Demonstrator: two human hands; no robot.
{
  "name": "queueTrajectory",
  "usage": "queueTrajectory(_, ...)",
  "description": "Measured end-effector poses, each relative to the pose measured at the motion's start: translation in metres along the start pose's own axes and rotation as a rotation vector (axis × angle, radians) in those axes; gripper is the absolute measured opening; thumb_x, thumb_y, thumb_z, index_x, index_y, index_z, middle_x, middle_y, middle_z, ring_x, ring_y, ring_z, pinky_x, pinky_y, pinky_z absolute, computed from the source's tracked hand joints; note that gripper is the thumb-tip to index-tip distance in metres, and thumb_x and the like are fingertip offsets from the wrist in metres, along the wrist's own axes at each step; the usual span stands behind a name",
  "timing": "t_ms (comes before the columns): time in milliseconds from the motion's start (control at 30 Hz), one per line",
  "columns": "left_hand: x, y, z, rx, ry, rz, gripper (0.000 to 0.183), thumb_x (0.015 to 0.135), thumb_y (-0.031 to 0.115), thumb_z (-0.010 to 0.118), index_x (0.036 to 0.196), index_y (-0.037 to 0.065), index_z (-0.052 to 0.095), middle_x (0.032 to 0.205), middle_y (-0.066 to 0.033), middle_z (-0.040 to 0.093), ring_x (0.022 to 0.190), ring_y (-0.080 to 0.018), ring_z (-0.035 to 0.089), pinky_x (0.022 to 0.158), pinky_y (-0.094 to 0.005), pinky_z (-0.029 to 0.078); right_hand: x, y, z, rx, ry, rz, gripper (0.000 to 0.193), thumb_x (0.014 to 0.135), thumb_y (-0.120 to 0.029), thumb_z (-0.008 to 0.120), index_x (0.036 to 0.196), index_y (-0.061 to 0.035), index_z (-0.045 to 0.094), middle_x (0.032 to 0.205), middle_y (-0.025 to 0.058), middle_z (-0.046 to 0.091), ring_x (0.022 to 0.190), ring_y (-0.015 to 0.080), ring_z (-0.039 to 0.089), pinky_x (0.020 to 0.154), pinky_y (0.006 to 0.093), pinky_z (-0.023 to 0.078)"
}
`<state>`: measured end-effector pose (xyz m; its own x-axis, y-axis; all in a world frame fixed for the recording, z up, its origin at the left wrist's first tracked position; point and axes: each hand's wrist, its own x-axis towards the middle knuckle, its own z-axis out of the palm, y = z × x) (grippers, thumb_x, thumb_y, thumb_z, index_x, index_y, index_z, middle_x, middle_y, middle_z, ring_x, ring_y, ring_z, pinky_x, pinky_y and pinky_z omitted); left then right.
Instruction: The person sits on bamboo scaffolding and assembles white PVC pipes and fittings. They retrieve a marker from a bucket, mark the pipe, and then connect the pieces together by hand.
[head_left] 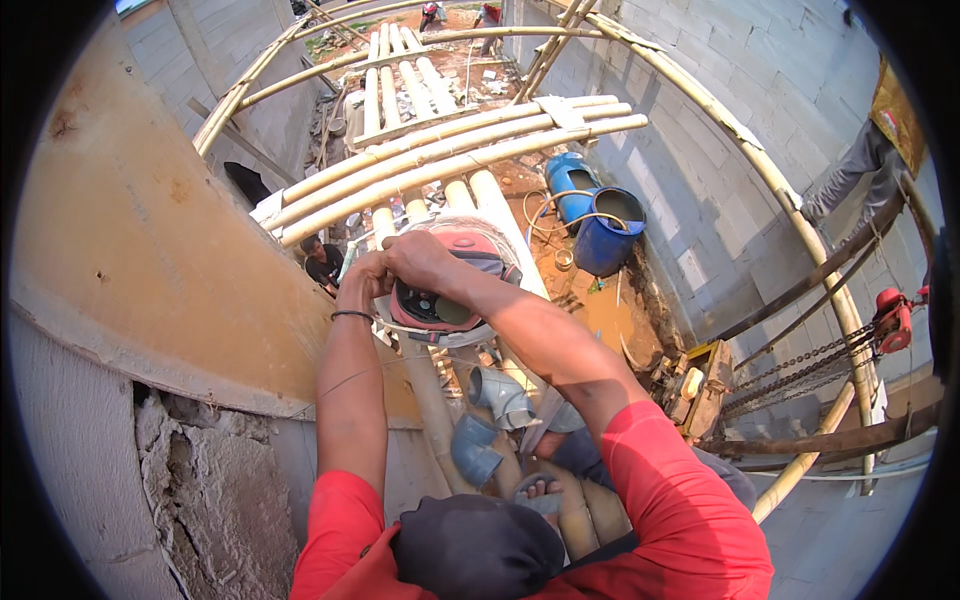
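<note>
My left hand point(369, 277) and my right hand point(418, 260) meet above the left rim of a round, whitish bucket-like container point(462, 338). Both have curled fingers pressed together, and what they pinch is too small or hidden to make out. Inside the container lies a red and black object point(470, 240), partly covered by my right forearm; its kind is unclear. A pale green strip or tube point(349, 258) shows just left of my hands. Below the container, two grey plastic pipe elbows point(500, 397) rest among the bamboo poles, near my sandalled foot point(540, 492).
Bamboo poles point(450, 165) form a platform ahead, high over muddy ground. Blue barrels point(608, 235) stand below to the right. A red chain hoist point(893, 318) hangs at right, near another person's leg point(860, 175). Another person point(322, 262) is below left, beside a tan board point(150, 230).
</note>
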<state>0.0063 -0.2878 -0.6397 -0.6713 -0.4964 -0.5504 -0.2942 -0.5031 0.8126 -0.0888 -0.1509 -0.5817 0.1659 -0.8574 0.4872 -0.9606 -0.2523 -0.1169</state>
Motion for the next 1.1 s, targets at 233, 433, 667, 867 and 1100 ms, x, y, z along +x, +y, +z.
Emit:
queueTrajectory(233, 0.039, -0.015, -0.016, 0.612, 0.41, 0.332, 0.036, 0.076, 0.027, 0.073, 0.078, -0.008, 0.07, 0.074, -0.0171, 0.07, 0.059, -0.0246, 0.065, 0.052, -0.0382, 0.048, -0.048, -0.028, -0.047, 0.273, -0.016, -0.11, 0.01, 0.074, -0.012, 0.066, 0.071, -0.0057, 0.059, 0.081, 0.0108, 0.061, 0.072, 0.0316, 0.064, 0.062, 0.0417, 0.05)
queueTrajectory(433, -0.031, 0.015, 0.041, 0.994, 0.601, 0.572, 0.028, 0.087, 0.022, 0.062, 0.094, -0.003, 0.071, 0.086, -0.0128, 0.073, 0.073, -0.0194, 0.065, 0.072, -0.036, 0.052, -0.077, -0.02, -0.08, 0.252, 0.034, -0.003, 0.009, 0.078, -0.013, 0.068, 0.078, -0.0061, 0.061, 0.078, 0.0101, 0.06, 0.071, 0.032, 0.062, 0.065, 0.0417, 0.05)
queueTrajectory(667, -0.114, -0.022, 0.038, 0.681, 0.11, 1.043, 0.014, 0.094, 0.009, 0.058, 0.106, 0.005, 0.065, 0.097, -0.0074, 0.065, 0.093, -0.0252, 0.059, 0.084, -0.0365, 0.046, -0.039, -0.025, -0.088, 0.417, 0.258, 0.117, 0.01, 0.077, -0.01, 0.065, 0.083, -0.0029, 0.067, 0.08, 0.0157, 0.065, 0.078, 0.0376, 0.065, 0.071, 0.0441, 0.052)
queueTrajectory(867, -0.116, -0.021, 0.052, 0.854, 0.354, 1.221, 0.009, 0.091, 0.012, 0.061, 0.099, 0.007, 0.065, 0.096, -0.011, 0.064, 0.099, -0.0322, 0.055, 0.089, -0.0407, 0.044, -0.044, -0.016, -0.09, 0.432, 0.119, 0.061, 0.013, 0.075, -0.009, 0.069, 0.085, -0.0029, 0.064, 0.079, 0.0146, 0.063, 0.076, 0.0355, 0.062, 0.07, 0.0437, 0.05)
queueTrajectory(1100, -0.112, -0.03, 0.054, 0.796, 0.41, 1.216, 0.01, 0.093, 0.01, 0.06, 0.099, 0.005, 0.065, 0.096, -0.0096, 0.063, 0.094, -0.0277, 0.056, 0.086, -0.0381, 0.044, -0.082, -0.006, -0.076, 0.145, 0.16, -0.095, 0.024, 0.068, -0.014, 0.071, 0.09, -0.0067, 0.063, 0.093, 0.0094, 0.063, 0.093, 0.0329, 0.062, 0.081, 0.0438, 0.049)
